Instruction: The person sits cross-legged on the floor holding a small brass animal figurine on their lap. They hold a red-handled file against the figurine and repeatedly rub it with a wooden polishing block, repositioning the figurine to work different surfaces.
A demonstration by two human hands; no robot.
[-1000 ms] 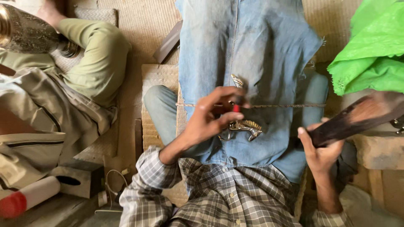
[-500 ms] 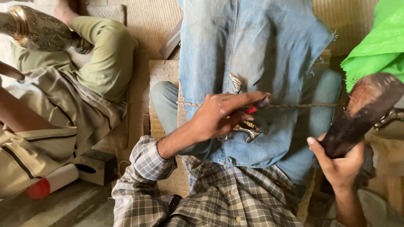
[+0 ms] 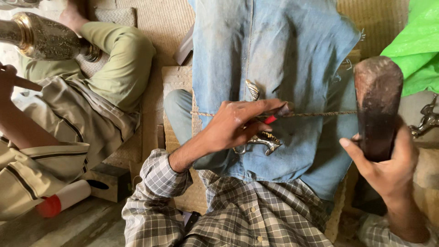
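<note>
I see my left hand (image 3: 238, 126) over a faded blue denim cloth (image 3: 274, 68) on my lap, its grip pinching a thin red-tipped tool (image 3: 275, 116) against a taut twisted cord (image 3: 320, 114), just above a small silver metal figurine (image 3: 261, 142). My right hand (image 3: 388, 164) grips a dark worn wooden mallet (image 3: 377, 105) upright. A person in olive trousers (image 3: 114, 64) sits left, beside an engraved brass vase (image 3: 41, 39).
</note>
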